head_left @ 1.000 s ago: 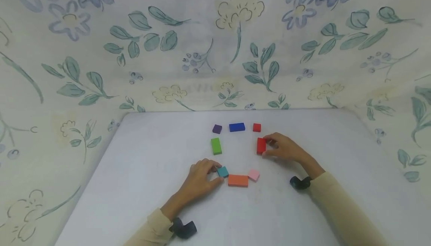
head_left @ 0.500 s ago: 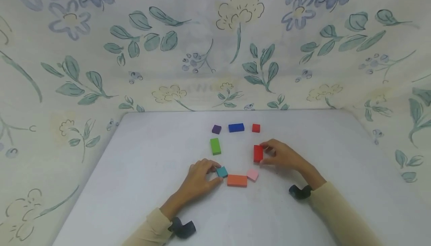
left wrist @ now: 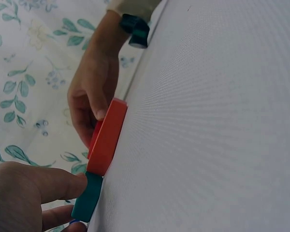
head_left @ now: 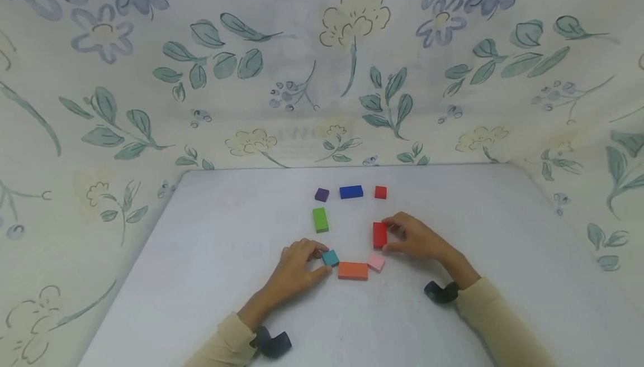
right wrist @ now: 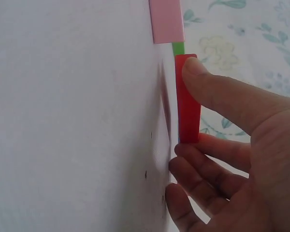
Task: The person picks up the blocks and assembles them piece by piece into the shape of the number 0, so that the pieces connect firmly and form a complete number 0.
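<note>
My left hand [head_left: 297, 266] pinches a small teal block [head_left: 330, 258] between thumb and fingers, at the left end of an orange block [head_left: 353, 271]. In the left wrist view, the teal block [left wrist: 88, 197] meets the orange block's end. My right hand [head_left: 417, 237] holds a longer red block [head_left: 379, 235] by its two ends, just behind a pink block [head_left: 376, 262]. The right wrist view shows the thumb on one end of the red block [right wrist: 187, 106] and a fingertip at the other. The pink block is by the orange block's right end.
Farther back on the white table [head_left: 226, 233] lie a green block [head_left: 320, 220], a purple block [head_left: 322, 194], a blue block [head_left: 351, 191] and a small red block [head_left: 380, 192]. Together the blocks form a loose ring. A floral cloth [head_left: 302, 149] hangs behind and beside the table.
My right hand has brought the longer red block nearer and slightly left, toward the pink block. My left hand stays at the teal block, and the other blocks keep their places.
</note>
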`<state>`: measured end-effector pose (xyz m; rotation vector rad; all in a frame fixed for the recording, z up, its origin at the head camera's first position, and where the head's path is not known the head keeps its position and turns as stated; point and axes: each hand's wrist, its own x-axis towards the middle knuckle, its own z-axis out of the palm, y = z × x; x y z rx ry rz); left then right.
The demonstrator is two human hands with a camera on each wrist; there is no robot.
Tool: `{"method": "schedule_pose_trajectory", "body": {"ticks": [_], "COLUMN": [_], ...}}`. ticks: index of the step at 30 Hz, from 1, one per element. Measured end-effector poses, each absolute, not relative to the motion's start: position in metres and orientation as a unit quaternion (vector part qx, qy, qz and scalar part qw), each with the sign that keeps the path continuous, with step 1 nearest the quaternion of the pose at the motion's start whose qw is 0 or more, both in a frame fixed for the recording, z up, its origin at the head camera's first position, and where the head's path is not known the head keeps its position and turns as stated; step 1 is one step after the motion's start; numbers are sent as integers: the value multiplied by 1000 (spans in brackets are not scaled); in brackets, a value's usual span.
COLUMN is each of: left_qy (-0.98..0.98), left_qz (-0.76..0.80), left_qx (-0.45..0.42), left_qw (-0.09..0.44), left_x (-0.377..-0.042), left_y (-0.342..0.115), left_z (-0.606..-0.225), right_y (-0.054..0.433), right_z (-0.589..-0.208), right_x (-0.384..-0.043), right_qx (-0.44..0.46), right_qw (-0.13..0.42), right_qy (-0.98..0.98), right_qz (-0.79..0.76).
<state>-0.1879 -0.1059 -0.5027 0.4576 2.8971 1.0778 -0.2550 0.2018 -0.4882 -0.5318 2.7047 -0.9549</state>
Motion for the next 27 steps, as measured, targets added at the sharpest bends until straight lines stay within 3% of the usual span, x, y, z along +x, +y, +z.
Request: {"method": "schedule_pose_trajectory", "body": {"ticks": [27], "left_qy": [928], "left_qz": [338], "left_qx": [156], "left_qw": [3], "left_x": [-188], "left_y": [-107], "left_z": [-504], "right_y": [201], "right_z": [-494], "right_x": [-251], "right_qx": [-207], "right_qw": [101], "right_qy": [922], "right_qz": [-312]}}
